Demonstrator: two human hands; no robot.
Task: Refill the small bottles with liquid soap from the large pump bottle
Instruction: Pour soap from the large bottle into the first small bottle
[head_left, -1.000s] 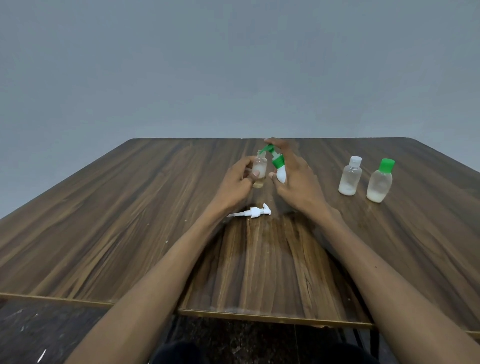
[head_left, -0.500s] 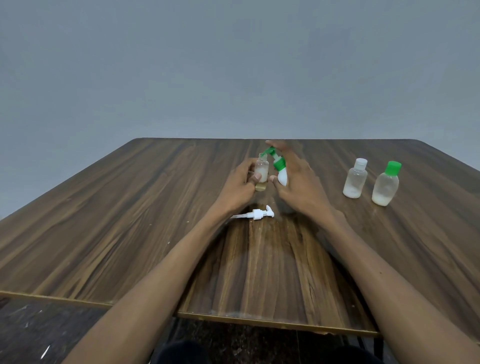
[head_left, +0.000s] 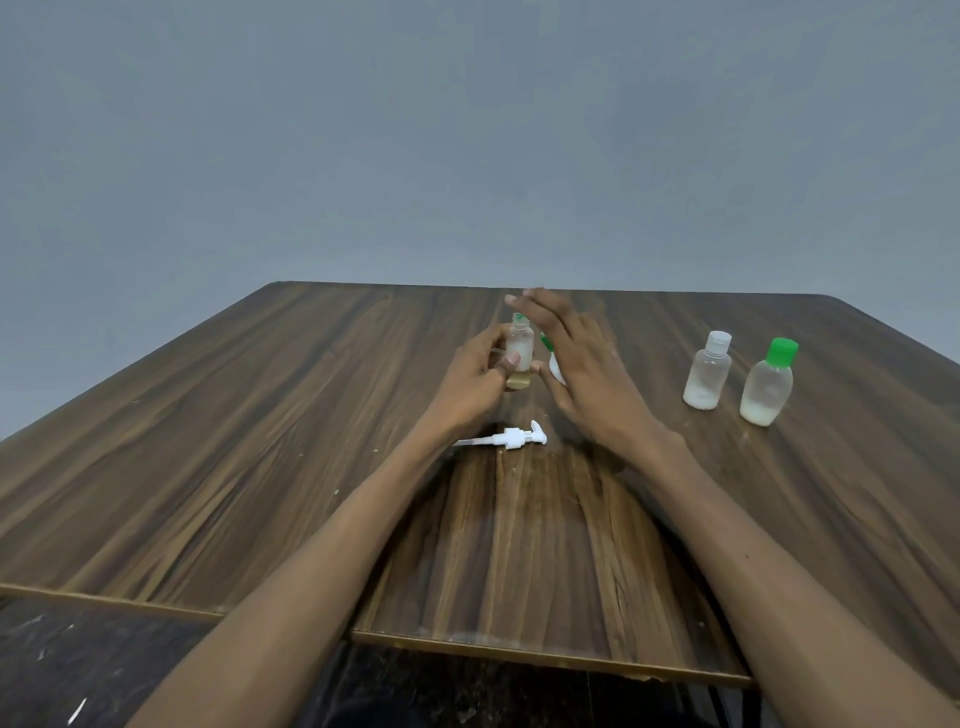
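Two hands meet mid-desk; a small bottle standing there is pinched by the left hand; the right hand is held beside it, fingers straightened; a green-and-white bottle is mostly hidden behind it; a pump head lies nearer; a white-capped bottle and a green-capped bottle stand well right.

Dim, flat light – soft shadows; right hand motion-blurred, wide-angle warp at edges.
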